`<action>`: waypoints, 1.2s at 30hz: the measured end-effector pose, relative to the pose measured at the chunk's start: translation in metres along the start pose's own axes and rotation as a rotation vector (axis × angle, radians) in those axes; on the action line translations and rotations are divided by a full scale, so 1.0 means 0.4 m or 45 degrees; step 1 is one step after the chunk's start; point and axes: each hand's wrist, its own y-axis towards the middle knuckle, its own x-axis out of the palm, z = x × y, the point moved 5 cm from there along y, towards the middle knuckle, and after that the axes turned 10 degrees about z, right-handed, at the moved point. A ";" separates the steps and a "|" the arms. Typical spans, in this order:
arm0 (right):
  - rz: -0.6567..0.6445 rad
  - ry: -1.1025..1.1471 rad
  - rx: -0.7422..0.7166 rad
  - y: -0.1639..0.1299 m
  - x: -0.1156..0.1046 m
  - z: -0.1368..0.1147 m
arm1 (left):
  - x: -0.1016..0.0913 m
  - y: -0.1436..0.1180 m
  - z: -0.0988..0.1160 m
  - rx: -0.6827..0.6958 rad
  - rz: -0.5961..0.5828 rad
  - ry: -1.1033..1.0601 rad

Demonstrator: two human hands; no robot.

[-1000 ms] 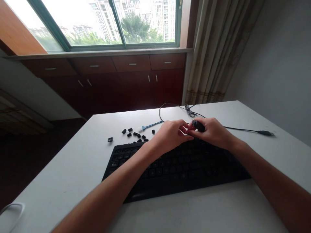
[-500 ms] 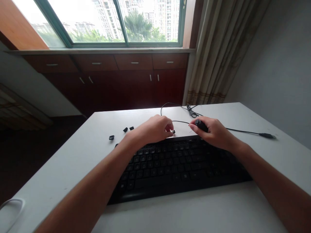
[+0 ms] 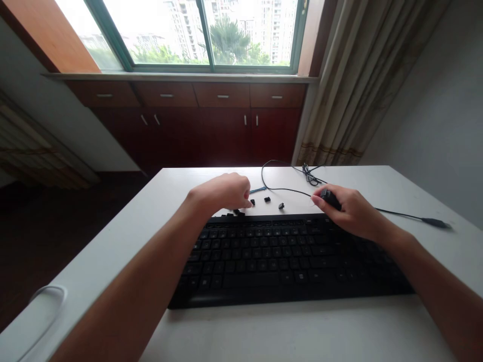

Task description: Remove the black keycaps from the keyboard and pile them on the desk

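Behind keyboard (image 3: 287, 256): loose keycaps (image 3: 267, 199), cable (image 3: 287, 189); left hand (image 3: 221, 193) curled over keycaps, right hand (image 3: 349, 211) gripping black tool (image 3: 330, 198).

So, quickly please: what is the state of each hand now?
Left hand: curled over loose keycaps behind the keyboard; whether it grips one cannot be told.
Right hand: closed on a small black tool.

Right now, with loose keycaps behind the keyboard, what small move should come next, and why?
Probably lower the left hand onto the loose keycaps beside its fingers and pinch one; the right hand already grips a small black tool over the keyboard.
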 end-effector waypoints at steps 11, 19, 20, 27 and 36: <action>-0.250 0.098 -0.006 -0.012 -0.008 0.006 | 0.038 -0.030 0.211 0.671 0.224 -0.366; -0.386 0.076 -0.046 -0.015 0.006 -0.004 | 0.073 -0.018 0.240 0.804 0.323 -0.464; -0.391 0.080 -0.050 -0.015 0.006 -0.006 | 0.076 -0.016 0.240 0.809 0.328 -0.466; -0.375 0.102 0.000 -0.015 0.009 -0.004 | 0.092 -0.013 0.245 0.840 0.353 -0.465; -0.263 0.148 0.031 -0.011 -0.007 -0.002 | 0.088 -0.019 0.248 0.835 0.343 -0.472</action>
